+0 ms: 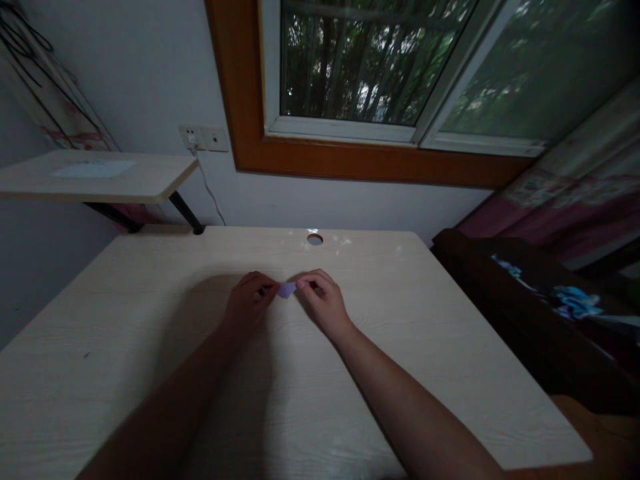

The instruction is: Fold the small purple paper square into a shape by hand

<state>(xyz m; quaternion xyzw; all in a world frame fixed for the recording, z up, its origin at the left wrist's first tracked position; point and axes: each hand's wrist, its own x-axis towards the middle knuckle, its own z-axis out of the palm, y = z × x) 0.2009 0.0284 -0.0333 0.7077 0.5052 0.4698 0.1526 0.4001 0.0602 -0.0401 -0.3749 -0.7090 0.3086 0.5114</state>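
A small piece of folded purple paper [287, 290] is stretched between my two hands, just above the middle of the pale wooden table [320, 373]. My left hand [250, 295] pinches its left end between thumb and fingers. At its right end, my right hand [323, 297] grips it with thumb and forefinger. The paper's lower edge comes to a point, and its ends are hidden under my fingertips.
At the back left a raised shelf [165, 180] on black legs carries a flat white sheet [93, 169]. A cable hole [315, 239] pierces the table near its far edge. Beyond are wall sockets [203, 139] and a window [360, 67]. Dark furniture [500, 313] holding colourful cloth [575, 302] stands right.
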